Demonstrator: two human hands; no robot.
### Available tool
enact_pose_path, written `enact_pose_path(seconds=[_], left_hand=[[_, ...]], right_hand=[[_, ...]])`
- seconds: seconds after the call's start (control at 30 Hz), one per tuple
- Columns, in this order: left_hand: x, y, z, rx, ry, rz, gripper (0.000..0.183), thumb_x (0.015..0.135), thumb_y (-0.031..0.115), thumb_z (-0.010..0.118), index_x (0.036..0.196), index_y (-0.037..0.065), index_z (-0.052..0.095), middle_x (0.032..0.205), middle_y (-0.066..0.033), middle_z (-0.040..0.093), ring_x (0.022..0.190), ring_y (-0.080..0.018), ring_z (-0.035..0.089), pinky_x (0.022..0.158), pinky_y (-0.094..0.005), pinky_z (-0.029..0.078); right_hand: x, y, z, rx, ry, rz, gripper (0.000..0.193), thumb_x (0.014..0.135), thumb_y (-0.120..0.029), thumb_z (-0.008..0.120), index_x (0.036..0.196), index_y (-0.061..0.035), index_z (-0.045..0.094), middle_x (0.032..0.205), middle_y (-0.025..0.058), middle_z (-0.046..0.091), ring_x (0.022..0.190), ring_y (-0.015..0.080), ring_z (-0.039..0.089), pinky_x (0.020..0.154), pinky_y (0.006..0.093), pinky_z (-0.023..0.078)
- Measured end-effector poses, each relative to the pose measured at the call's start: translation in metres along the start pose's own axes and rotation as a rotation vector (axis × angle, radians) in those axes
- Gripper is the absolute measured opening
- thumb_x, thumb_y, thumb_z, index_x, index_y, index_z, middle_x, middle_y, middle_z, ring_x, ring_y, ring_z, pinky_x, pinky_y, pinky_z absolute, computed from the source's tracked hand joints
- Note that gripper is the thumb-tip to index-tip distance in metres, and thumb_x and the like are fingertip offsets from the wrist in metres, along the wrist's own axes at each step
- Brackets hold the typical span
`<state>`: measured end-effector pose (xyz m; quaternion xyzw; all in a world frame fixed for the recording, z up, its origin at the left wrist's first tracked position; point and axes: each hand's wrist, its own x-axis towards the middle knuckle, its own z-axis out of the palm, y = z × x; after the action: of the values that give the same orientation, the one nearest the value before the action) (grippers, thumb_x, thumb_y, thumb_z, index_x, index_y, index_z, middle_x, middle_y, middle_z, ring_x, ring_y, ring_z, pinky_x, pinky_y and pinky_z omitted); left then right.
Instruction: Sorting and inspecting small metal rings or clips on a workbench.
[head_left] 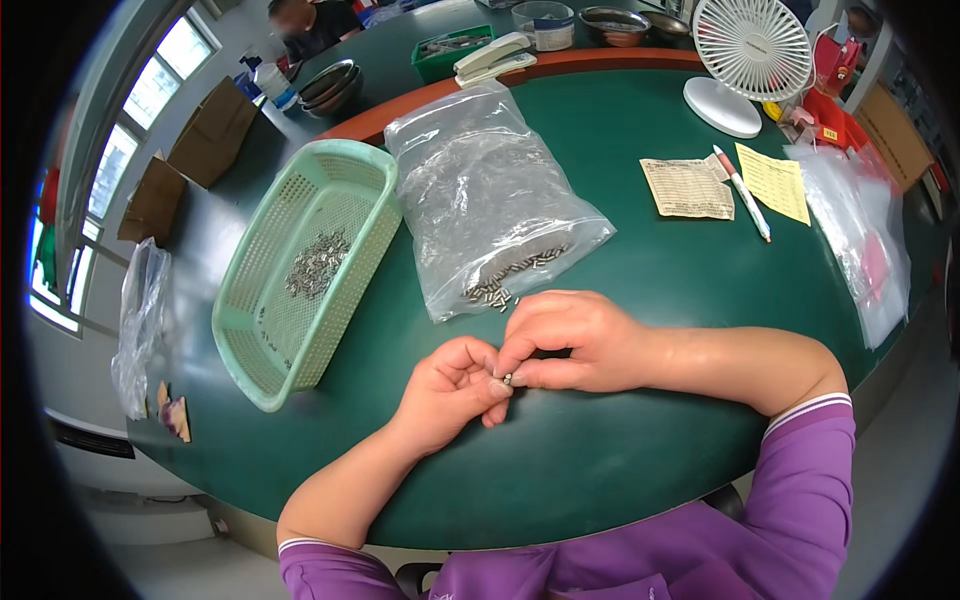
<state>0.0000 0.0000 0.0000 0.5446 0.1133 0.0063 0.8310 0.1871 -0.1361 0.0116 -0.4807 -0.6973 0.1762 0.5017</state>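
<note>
Above the green tabletop my two hands meet, fingertips together. My left hand [455,392] pinches a tiny metal piece [508,379] between thumb and forefinger. From the other side, the thumb and fingers of my right hand [580,340] close on the same piece, so most of it is hidden. Just beyond my hands lies a clear plastic bag [480,180], with many small metal cylinders [490,296] gathered at its near end. To its left stands a light green plastic basket [335,160] holding a pile of similar small metal parts [318,265].
A white fan [728,108] stands at the far right. Near it lie a printed slip [688,188], a pen [745,198], a yellow note [775,182] and plastic bags [860,240]. A stapler [495,62] and green tray [440,65] sit behind. Someone sits far left.
</note>
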Motion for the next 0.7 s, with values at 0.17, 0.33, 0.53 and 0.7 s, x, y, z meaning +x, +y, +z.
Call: enact_pose_path(seconds=[0.17,0.33,0.53,0.7], left_hand=[[-0.003,0.002,0.005,0.026,0.072,0.031,0.013,0.093,0.005,0.065,0.102,0.005,0.054,0.082,-0.0047,0.064,0.068,-0.0104,0.063,0.059,-0.0235,0.053],[-0.002,0.003,0.01,0.072,0.115,0.02,0.013,0.093,0.005,0.065,0.102,0.005,0.055,0.081,-0.0043,0.064,0.067,-0.01,0.062,0.058,-0.0232,0.052],[-0.002,0.006,0.01,0.066,0.13,-0.013,0.012,0.093,0.004,0.066,0.1,0.004,0.056,0.077,-0.0049,0.064,0.065,-0.0101,0.062,0.055,-0.0232,0.051],[0.001,0.011,0.018,0.113,0.19,-0.086,0.013,0.091,0.002,0.067,0.101,0.002,0.058,0.075,-0.0058,0.064,0.063,-0.0113,0.062,0.055,-0.024,0.052]], right_hand=[[0.001,-0.001,0.004,0.214,0.045,0.055,0.013,0.082,-0.01,0.074,0.094,-0.0099,0.073,0.087,0.0026,0.065,0.079,0.0199,0.062,0.071,0.0328,0.05],[0.002,-0.009,0.0,0.083,0.046,0.08,0.012,0.08,-0.013,0.073,0.09,-0.0102,0.069,0.085,0.0038,0.063,0.079,0.0234,0.061,0.07,0.0338,0.05],[0.003,-0.007,-0.005,-0.48,0.078,-0.239,0.013,0.077,-0.015,0.07,0.086,-0.0099,0.062,0.082,0.0024,0.055,0.077,0.0218,0.057,0.067,0.0347,0.047],[0.001,-0.007,-0.004,-0.699,0.092,-0.408,0.01,0.076,-0.015,0.065,0.083,-0.0098,0.06,0.079,0.0007,0.051,0.074,0.0168,0.054,0.062,0.0307,0.043]])
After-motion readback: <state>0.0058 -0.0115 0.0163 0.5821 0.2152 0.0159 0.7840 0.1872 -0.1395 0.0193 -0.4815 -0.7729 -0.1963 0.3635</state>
